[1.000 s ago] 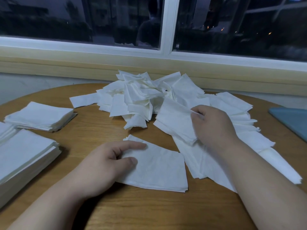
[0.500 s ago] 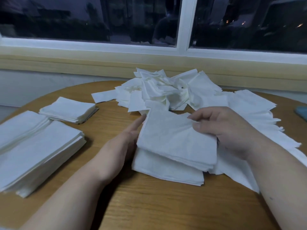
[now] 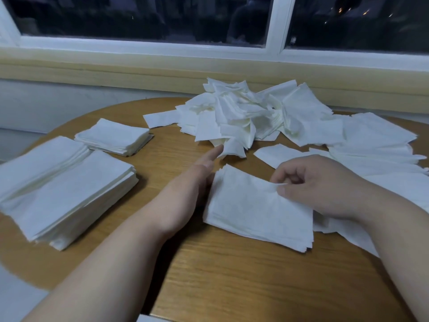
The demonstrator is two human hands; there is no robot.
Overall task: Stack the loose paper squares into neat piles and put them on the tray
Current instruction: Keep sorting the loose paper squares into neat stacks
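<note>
Right hand [image 3: 325, 184]: fingers curled, thumb [image 3: 282, 189] and forefinger pinching the far right edge of the working stack [image 3: 250, 212], top sheets slightly lifted there. Cannot tell how many sheets are in the pinch.

Left hand [image 3: 185, 194]: flat and straight-fingered, set on edge against the stack's left side. It grips nothing. Forefinger [image 3: 212, 156] points ahead, its tip touching the near fringe of the loose heap [image 3: 239, 117].

Working stack lies flat on the table [image 3: 232, 275], between the two hands, corners roughly lined up, near right corner a little ragged.

Against half a second ago: then a bundle sat skewed and raised over a lower bundle. Now both read as one stack, lying lower. Left hand keeps its place at the left edge. Right hand has shifted from the top of the bundle to its far right edge.

Count:
- one working stack
- three finished piles at left: a small pile [image 3: 113, 137] farther back, and two large piles side by side, rear [image 3: 39, 163] and front [image 3: 74, 196], touching
- one loose heap at the far middle
- one fanned spread [image 3: 376, 145] at right, running under the right forearm
- one single sheet [image 3: 276, 153] just beyond the right hand
</note>
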